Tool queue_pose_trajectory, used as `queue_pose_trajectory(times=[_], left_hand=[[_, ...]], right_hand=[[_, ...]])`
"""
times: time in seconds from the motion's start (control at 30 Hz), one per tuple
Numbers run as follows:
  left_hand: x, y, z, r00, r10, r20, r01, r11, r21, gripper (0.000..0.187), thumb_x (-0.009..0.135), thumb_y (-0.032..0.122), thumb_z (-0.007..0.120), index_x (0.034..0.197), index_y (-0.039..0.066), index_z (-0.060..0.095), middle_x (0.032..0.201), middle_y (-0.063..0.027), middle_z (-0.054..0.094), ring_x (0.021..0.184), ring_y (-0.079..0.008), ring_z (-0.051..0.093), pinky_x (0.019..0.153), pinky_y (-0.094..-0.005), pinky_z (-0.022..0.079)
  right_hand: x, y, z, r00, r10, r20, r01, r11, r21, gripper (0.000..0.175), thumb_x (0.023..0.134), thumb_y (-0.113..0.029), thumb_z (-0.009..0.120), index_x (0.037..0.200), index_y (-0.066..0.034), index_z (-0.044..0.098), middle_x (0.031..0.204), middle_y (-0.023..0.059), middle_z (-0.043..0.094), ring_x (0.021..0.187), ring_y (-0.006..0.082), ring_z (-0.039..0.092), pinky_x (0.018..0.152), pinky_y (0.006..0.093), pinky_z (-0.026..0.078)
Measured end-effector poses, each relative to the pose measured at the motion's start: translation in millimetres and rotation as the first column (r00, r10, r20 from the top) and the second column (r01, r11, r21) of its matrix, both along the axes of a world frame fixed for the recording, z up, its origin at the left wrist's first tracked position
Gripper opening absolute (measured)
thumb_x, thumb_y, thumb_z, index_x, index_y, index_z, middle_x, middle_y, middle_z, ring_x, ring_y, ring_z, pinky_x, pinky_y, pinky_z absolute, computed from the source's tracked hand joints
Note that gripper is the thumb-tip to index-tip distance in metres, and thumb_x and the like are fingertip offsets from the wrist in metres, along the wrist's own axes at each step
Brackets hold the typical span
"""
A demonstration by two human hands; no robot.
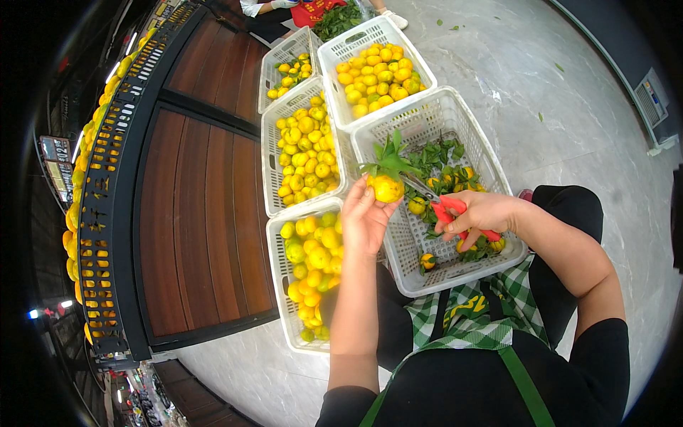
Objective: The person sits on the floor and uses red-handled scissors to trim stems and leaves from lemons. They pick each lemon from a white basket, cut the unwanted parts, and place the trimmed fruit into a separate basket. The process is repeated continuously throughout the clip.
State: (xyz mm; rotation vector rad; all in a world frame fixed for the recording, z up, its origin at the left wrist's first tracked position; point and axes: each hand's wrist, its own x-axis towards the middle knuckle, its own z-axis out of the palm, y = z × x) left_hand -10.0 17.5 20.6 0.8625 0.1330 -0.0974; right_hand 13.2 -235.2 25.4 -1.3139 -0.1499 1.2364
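My left hand holds up a yellow-orange mandarin with green leaves still attached at its top. In my right hand is a pair of red-handled scissors. Their metal blades point up and left, with the tips at the leaves beside the fruit; whether they touch the stem is hard to tell. Both hands are above a white plastic crate between my knees. Inside that crate lie loose leafy sprigs and several small mandarins with leaves.
More white crates of mandarins stand beyond and to the left: a far one, a middle one, a near one and a back one. A wood-panelled display stand rises at left. Another person's gloved hand shows at the top.
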Motion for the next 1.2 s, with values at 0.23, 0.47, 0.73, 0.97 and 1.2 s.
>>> queue_pose_trajectory(times=[0.23,0.47,0.73,0.97,1.2], left_hand=[[2,-1,-10,0.990,0.005,-0.143,-0.025,0.990,-0.141,0.037,0.101,0.024,0.051,0.129,0.000,0.051,0.125,-0.0179,0.061,0.109,-0.0348,0.062,0.092,-0.0449,0.054],[4,-4,-15,0.978,-0.115,-0.172,0.056,0.948,-0.314,0.038,0.101,0.024,0.052,0.132,0.002,0.051,0.134,-0.0181,0.056,0.122,-0.0360,0.055,0.105,-0.0501,0.046],[-2,-21,-10,0.976,-0.030,-0.215,-0.010,0.983,-0.183,0.042,0.104,0.031,0.047,0.134,0.002,0.049,0.125,-0.0191,0.061,0.107,-0.0357,0.064,0.088,-0.0376,0.057],[1,-7,-21,0.982,-0.104,-0.157,0.058,0.961,-0.270,0.035,0.101,0.027,0.053,0.128,0.003,0.053,0.125,-0.0160,0.061,0.110,-0.0321,0.060,0.097,-0.0445,0.051],[0,-5,-28,0.983,-0.148,-0.110,0.098,0.923,-0.371,0.033,0.099,0.023,0.056,0.126,0.004,0.056,0.126,-0.0148,0.060,0.114,-0.0324,0.058,0.102,-0.0464,0.049]], right_hand=[[-7,5,-13,0.535,0.115,0.837,0.242,0.928,-0.282,0.046,0.085,-0.004,0.059,0.130,0.0010,0.050,0.116,0.0256,0.060,0.111,0.0405,0.057,0.092,0.0461,0.046],[-15,12,-30,0.561,0.027,0.827,0.300,0.925,-0.234,0.041,0.086,-0.002,0.056,0.127,0.0006,0.051,0.116,0.0268,0.060,0.110,0.0444,0.056,0.091,0.0492,0.046],[-19,14,-14,0.591,0.148,0.793,0.312,0.865,-0.394,0.042,0.088,-0.008,0.061,0.128,-0.0004,0.050,0.115,0.0249,0.061,0.110,0.0417,0.058,0.091,0.0482,0.048],[-22,20,3,0.568,0.271,0.777,0.296,0.814,-0.500,0.034,0.090,-0.020,0.061,0.119,-0.0024,0.056,0.093,0.0218,0.069,0.087,0.0420,0.067,0.075,0.0514,0.052],[-23,21,3,0.567,0.280,0.774,0.322,0.790,-0.522,0.027,0.090,-0.019,0.060,0.111,-0.0017,0.059,0.085,0.0229,0.069,0.083,0.0418,0.067,0.072,0.0530,0.051]])
